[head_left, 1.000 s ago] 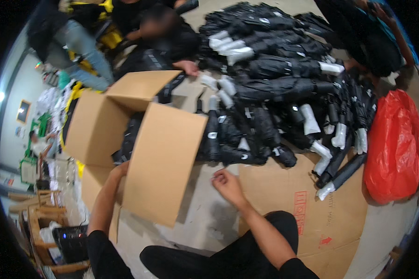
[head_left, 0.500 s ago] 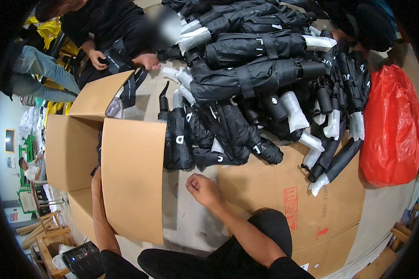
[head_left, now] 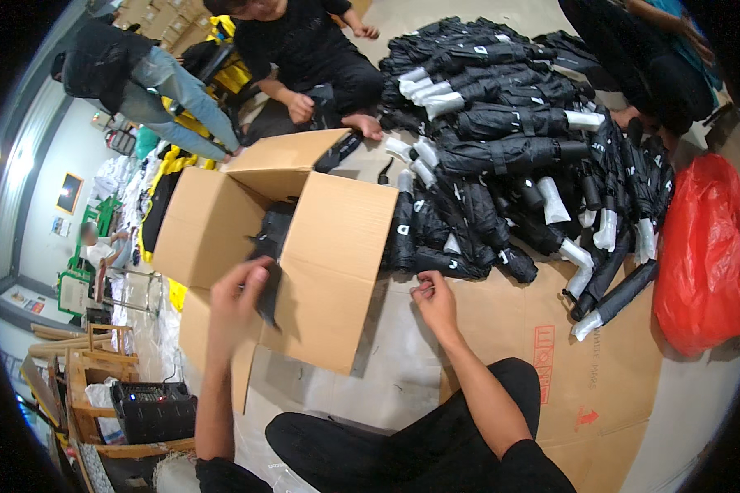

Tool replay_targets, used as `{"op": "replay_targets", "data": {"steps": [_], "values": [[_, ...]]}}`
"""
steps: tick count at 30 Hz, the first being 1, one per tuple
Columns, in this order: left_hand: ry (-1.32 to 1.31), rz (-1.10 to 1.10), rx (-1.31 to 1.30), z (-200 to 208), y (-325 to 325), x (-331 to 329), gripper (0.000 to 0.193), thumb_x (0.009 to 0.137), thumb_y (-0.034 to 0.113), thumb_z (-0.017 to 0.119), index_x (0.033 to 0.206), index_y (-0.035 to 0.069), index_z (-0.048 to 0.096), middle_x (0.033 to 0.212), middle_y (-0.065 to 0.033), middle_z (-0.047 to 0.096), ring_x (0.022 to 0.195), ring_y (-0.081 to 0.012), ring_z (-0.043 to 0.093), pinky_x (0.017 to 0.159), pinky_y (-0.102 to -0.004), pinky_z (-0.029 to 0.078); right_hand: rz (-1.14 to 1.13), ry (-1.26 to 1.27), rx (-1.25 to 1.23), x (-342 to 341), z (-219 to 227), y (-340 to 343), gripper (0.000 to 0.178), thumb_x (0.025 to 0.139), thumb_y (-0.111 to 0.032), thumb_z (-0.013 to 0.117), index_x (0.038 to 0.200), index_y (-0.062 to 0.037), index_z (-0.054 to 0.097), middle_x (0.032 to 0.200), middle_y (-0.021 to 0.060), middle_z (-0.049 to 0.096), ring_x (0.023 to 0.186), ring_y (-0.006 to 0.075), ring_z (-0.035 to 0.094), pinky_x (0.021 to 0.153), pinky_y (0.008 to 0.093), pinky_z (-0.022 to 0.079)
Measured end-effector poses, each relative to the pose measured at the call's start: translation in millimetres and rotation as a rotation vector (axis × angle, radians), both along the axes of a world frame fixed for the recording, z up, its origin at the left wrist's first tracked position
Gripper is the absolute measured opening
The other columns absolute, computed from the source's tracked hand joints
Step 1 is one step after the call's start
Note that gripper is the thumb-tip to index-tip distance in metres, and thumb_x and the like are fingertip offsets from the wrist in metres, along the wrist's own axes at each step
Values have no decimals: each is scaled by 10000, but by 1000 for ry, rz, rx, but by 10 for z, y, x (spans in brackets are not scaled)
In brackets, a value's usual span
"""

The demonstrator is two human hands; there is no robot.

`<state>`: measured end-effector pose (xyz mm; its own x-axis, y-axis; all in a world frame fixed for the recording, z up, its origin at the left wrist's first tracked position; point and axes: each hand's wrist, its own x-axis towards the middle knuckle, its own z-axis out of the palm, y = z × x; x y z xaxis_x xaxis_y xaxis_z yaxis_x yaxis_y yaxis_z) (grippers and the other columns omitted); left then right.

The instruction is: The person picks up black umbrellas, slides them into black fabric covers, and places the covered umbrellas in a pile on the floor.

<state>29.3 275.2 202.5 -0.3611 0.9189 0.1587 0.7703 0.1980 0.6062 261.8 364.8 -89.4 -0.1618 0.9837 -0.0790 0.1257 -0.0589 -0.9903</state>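
Observation:
My left hand (head_left: 237, 297), slightly blurred, is at the open flap side of a brown cardboard box (head_left: 337, 259). Its fingers are closed on a thin black fabric sleeve (head_left: 269, 300) that hangs down beside the box wall. More dark fabric (head_left: 276, 223) shows inside the box. My right hand (head_left: 436, 302) is held above the floor just right of the box, fingers curled in, with nothing visible in them. Beyond it lie folded black umbrellas (head_left: 469, 215) in a big heap, several with white-wrapped handles.
A flattened cardboard sheet (head_left: 501, 329) covers the floor on my right, beside a red plastic bag (head_left: 700, 255). One person (head_left: 304, 66) sits behind the box; another (head_left: 649, 66) sits at the far right. Someone in jeans (head_left: 173, 94) stands far left. A black device (head_left: 154, 411) is at lower left.
My left hand has come up out of the box with the black fabric sleeve. My right hand stays curled near the umbrellas. The whole view has shifted, showing more of the room.

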Motion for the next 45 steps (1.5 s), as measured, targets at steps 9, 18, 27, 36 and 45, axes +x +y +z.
{"op": "replay_targets", "data": {"steps": [9,18,27,36,45], "values": [[-168,-571,-487,-67,-309,1122,102,791,66,661,885,32,680,819,-141,701,766,-283,694,740,-354,535,66,-18,-103,106,153,-16,444,825,-87,735,1239,-76,575,883,58,628,745,140,605,706,305,518],[229,120,-225,-2278,548,1439,817,921,529,624,1366,-120,405,886,-355,662,812,-510,668,697,-548,538,-82,194,-167,156,193,138,617,868,-147,720,1413,-93,436,929,79,622,753,191,614,708,354,516],[173,282,-265,-2321,1019,1382,666,882,306,710,1368,-78,466,1135,-353,634,1041,-487,632,870,-511,524,-109,-41,-49,215,252,229,646,793,-21,729,1390,-121,504,1261,162,502,1084,269,560,860,379,514],[187,85,-63,-1271,-579,1776,606,817,193,749,1372,83,533,954,-176,642,740,-382,672,646,-471,535,361,-208,808,162,428,74,729,647,-55,786,1337,-165,578,1529,148,415,1440,322,378,1169,502,285],[-640,144,-288,-2541,-1951,1157,500,950,509,578,1098,52,717,945,-170,713,915,-229,673,820,-388,519,-49,307,397,403,804,-242,537,713,-170,887,1156,-24,621,1200,120,632,1102,243,623,958,346,488]]}}
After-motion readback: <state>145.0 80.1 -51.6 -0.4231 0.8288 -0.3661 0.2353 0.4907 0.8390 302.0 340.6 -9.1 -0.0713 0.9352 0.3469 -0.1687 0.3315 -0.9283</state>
